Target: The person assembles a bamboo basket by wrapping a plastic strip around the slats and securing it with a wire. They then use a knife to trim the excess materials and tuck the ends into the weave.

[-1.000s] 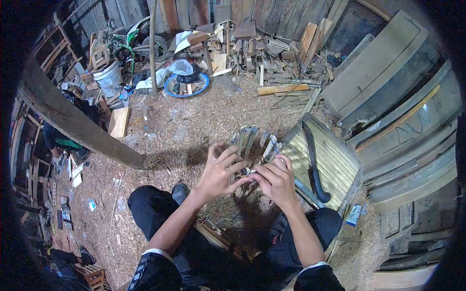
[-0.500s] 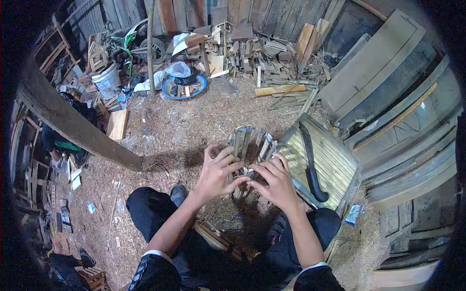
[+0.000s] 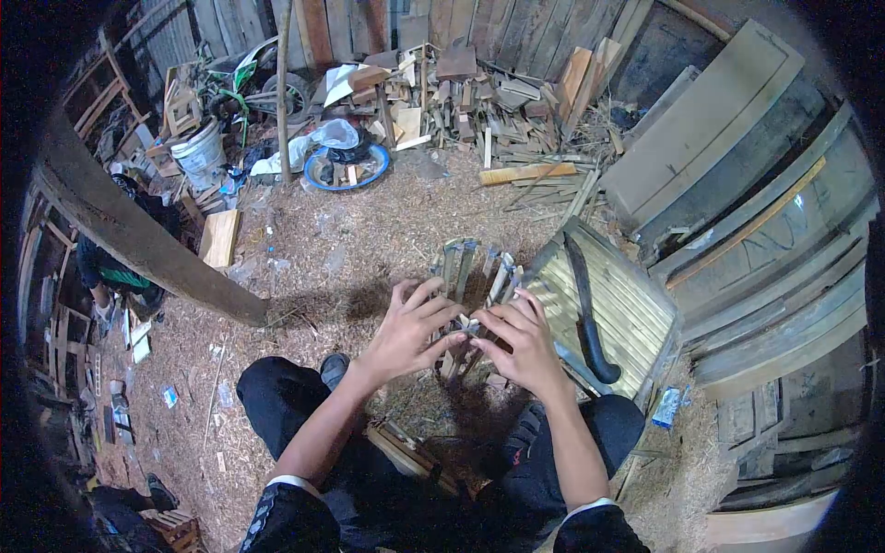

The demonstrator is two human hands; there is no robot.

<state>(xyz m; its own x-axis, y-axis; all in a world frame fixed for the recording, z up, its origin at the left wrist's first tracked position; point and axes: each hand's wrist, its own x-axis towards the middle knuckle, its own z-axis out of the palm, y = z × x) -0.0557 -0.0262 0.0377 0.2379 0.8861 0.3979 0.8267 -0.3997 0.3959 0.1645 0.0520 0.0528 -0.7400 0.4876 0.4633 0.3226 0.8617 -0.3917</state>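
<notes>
Sawdust and shavings cover the floor (image 3: 369, 230), which is ringed by a plank wall (image 3: 516, 18), a heap of wood offcuts (image 3: 470, 92), a blue basin (image 3: 346, 166) and a white bucket (image 3: 198, 152). Left hand (image 3: 406, 327) and right hand (image 3: 525, 343), fingers spread, clasp an upright bundle of slats (image 3: 466, 263) standing on the floor, beside a slatted panel (image 3: 636, 313) bearing a dark-handled blade (image 3: 585, 309).

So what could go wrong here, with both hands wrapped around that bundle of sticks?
Splinters seem likely: the left hand and right hand grip the bundle of split strips bare, and the cut ends look rough. The strips fan out unevenly, so some could slip loose and drop. The long knife also lies loose on the slatted panel close beside the right hand, so a careless reach could meet it.
</notes>
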